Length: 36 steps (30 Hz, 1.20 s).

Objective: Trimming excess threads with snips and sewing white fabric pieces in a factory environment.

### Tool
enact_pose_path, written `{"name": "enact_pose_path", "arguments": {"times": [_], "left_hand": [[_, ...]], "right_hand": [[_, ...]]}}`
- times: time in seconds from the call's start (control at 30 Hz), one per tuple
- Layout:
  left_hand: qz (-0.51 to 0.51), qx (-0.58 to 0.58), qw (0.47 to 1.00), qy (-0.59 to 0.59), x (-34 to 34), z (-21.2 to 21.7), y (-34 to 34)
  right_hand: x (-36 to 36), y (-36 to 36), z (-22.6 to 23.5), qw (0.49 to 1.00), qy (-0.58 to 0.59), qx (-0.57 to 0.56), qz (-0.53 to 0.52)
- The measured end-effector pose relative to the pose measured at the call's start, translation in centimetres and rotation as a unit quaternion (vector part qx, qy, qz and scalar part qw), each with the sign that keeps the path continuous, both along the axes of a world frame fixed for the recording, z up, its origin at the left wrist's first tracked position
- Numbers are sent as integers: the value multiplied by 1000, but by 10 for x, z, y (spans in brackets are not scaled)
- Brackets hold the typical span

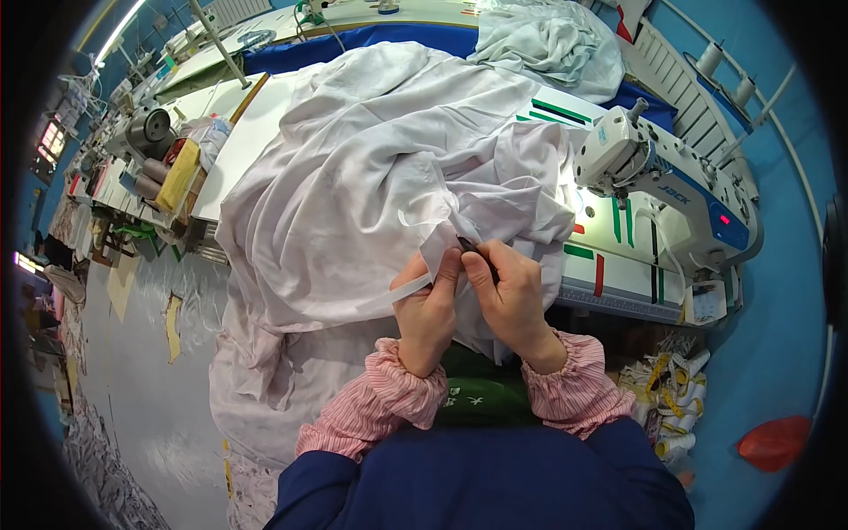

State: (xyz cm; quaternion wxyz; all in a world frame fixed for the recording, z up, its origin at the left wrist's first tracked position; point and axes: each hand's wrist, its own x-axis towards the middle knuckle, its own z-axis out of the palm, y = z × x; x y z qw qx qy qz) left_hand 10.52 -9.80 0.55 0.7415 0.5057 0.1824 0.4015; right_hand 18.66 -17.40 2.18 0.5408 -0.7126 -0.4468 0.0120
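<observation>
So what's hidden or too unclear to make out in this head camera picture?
Head view:
Dark tool: mostly hidden by the right hand; kind unclear.
What lies under the white fabric: hidden by its folds.
Sewing machine: needle too small.
Black object, right edge: partly lost in the dark rim.

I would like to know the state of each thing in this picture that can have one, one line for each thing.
Left hand: closed, pinching the white cloth.
Right hand: closed around the black tool.
White cloth: spread, wrinkled.
Black tool: held, partly hidden; open or shut, I cannot tell.
Sewing machine: powered, its red display lit.
Pale green cloth: heaped, crumpled.
</observation>
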Motion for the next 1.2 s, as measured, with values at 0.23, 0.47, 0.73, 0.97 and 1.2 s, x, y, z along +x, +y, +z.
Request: {"name": "enact_pose_path", "arguments": {"times": [0.23,0.47,0.73,0.97,1.2], "left_hand": [[10,127,988,88,-2,4,4],[32,294,950,95,3,4,10],[-23,326,945,27,12,6,23],[-93,273,954,78,15,-4,21],[-60,387,918,64,11,-5,18]], "right_hand": [[4,-5,-5,998,63,18,24],[7,-10,-10,988,139,39,58],[23,-27,-6,820,532,26,209],[33,-32,2,790,579,34,201],[51,-25,-5,923,366,99,68]]}}
